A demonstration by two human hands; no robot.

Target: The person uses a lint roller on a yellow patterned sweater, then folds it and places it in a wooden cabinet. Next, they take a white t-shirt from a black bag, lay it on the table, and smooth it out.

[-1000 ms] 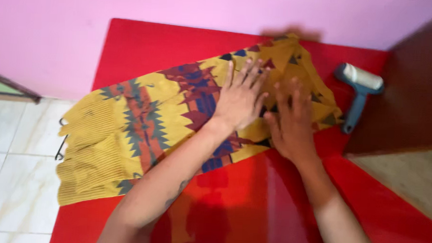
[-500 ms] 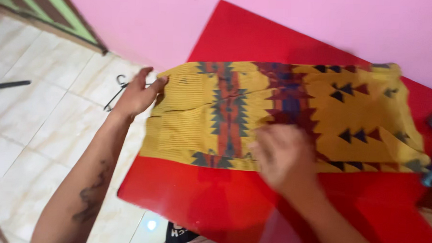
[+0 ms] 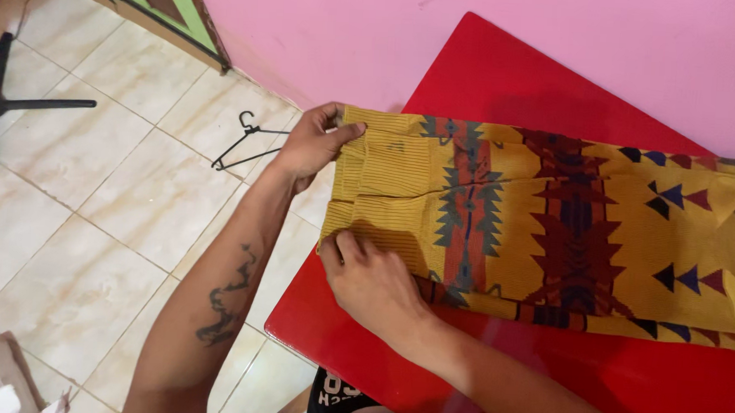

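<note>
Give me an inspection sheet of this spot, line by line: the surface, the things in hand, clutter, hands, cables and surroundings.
Surface: glossy red table, set against a pink wall.
Things in hand: mustard-yellow knitted garment with red, navy and grey zigzag patterns, lying flat across the table, its ribbed end at the table's left edge.
Clutter: nothing seen on the table beside the garment.
Hands: left hand pinches the far corner of the ribbed end; right hand grips the near corner.
Cables: nothing seen.
Surroundings: pale tiled floor; black wire hanger lying on it; black stand foot at left; green and brown striped panel at the wall.
</note>
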